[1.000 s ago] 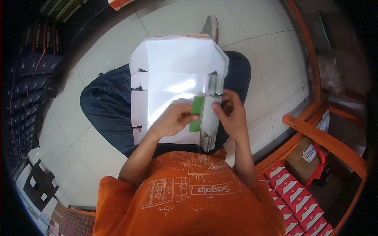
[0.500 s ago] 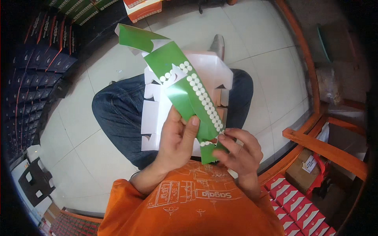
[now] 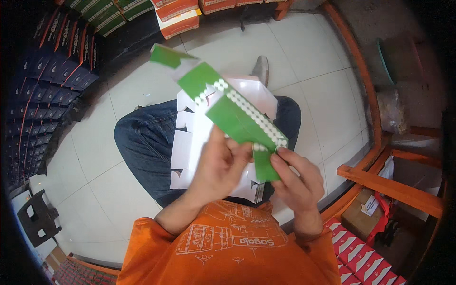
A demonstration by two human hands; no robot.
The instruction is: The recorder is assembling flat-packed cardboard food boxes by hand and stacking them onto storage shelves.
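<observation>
A green cardboard box, partly folded, slants across my lap with rows of white dots along its edges. Its far flap stands open at the upper left. My left hand grips its near left side, thumb bent against the cardboard. At the near right corner, my right hand pinches the box beside a green end flap. Beneath it, unfolded white box blanks lie stacked on my legs, their cut tabs showing on the left.
Stacked dark blue boxes line the left side. Orange and white boxes stand at the back. An orange wooden frame runs along the right, with red and white boxes below it. A black plastic piece lies at the left.
The green box has turned slightly, its near end shifting right and up. Its near end flap now angles down more clearly, with my right hand closed at the corner. The view has shifted slightly.
</observation>
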